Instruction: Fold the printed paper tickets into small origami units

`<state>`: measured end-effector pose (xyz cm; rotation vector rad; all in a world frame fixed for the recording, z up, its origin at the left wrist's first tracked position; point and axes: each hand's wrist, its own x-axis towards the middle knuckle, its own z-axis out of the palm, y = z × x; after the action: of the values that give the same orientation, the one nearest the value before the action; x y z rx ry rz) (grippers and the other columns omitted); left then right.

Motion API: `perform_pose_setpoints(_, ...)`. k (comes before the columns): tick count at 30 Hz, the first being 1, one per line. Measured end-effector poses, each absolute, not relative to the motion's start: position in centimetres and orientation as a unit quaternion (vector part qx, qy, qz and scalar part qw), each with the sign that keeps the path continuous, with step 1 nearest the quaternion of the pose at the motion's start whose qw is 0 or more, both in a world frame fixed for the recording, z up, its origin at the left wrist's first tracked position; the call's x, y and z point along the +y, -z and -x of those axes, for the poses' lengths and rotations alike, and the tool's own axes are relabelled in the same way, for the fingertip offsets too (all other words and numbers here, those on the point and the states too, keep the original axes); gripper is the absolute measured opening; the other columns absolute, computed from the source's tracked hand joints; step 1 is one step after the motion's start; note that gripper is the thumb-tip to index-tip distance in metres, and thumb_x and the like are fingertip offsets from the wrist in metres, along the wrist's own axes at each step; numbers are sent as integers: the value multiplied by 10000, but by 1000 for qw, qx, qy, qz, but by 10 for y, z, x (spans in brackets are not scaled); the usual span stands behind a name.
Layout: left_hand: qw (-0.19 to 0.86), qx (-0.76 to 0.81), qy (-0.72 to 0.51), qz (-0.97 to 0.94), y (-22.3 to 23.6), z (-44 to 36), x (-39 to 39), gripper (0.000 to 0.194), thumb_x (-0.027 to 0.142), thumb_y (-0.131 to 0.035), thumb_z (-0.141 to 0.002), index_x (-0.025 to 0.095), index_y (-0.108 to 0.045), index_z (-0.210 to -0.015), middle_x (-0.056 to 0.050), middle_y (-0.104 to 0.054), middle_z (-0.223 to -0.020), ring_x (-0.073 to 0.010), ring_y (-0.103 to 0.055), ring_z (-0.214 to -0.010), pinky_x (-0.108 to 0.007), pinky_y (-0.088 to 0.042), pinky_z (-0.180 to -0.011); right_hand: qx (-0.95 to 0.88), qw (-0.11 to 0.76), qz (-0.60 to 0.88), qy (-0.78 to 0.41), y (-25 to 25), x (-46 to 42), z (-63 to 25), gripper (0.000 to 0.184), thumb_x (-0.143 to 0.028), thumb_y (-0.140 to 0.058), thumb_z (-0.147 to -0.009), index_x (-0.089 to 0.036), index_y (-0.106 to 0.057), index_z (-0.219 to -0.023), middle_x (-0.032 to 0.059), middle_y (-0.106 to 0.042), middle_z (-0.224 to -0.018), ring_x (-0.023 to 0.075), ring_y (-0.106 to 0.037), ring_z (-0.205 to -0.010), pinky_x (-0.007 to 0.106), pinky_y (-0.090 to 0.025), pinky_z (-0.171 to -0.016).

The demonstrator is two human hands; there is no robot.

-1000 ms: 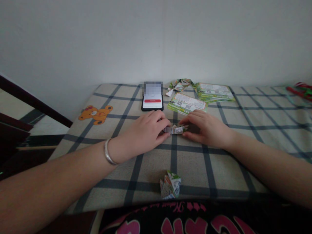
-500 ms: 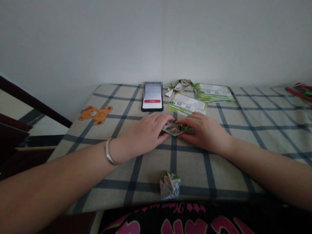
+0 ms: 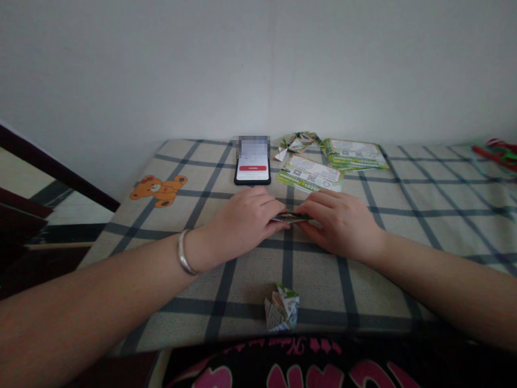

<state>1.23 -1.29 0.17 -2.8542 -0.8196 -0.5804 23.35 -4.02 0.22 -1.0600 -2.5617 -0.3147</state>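
Between my two hands is a small folded piece of printed paper point(image 3: 291, 217), seen almost edge-on just above the checked cloth. My left hand point(image 3: 254, 215), with a silver bangle at the wrist, pinches its left end. My right hand point(image 3: 337, 221) grips the right end between thumb and fingers. Much of the paper is hidden behind the fingers. Near the table's front edge sits a folded paper piece point(image 3: 282, 308) with pointed corners. A green and white printed leaflet point(image 3: 309, 173) lies flat just beyond my hands.
A phone point(image 3: 252, 167) with a lit screen lies toward the wall. Beside it are folded paper pieces point(image 3: 299, 144) and a stack of leaflets point(image 3: 355, 153). An orange bear picture point(image 3: 158, 190) is at the left, and a red and green object point(image 3: 501, 153) at the far right.
The folded paper has tipped from showing its printed face to nearly edge-on. Both hands have shifted slightly, their fingers closing further over its ends. Everything else stays put.
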Motion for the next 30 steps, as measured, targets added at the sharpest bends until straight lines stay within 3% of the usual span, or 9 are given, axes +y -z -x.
perform_pose_setpoints(6,101,-257,182,944,-5,-13,-15,242,308,-562,-932,158,-656,-767,-36,-655,-746,-182,-564,-749,-314,-413,-685,-906,171,374,101,-1,-42,-230,228,-310,-477,-933,-162,-649,-904,45,-619,-790,146,-527,-666,282,-289,-567)
perform_pose_setpoints(20,162,-213,182,946,-4,-14,-17,248,259,-522,-943,191,-632,-731,-1,-616,-667,-168,-530,-702,-325,-340,-637,-929,97,348,82,-3,-38,-226,276,-244,-427,-942,-166,-598,-739,26,-605,-684,135,-488,-578,295,-236,-537)
perform_pose_setpoints(24,172,-214,163,948,-7,-12,-16,219,244,-519,-939,187,-633,-761,1,-615,-679,-172,-535,-692,-329,-346,-625,-926,106,348,102,-2,-34,-231,395,-365,-409,-978,-169,-595,-690,24,-590,-639,130,-467,-548,296,-218,-536)
perform_pose_setpoints(30,182,-213,158,947,-7,-7,-10,162,159,-497,-931,179,-653,-892,-11,-653,-749,-183,-571,-728,-330,-374,-628,-937,95,328,72,-4,-26,-240,403,-394,-429,-982,-173,-589,-685,9,-578,-634,116,-471,-563,283,-249,-557)
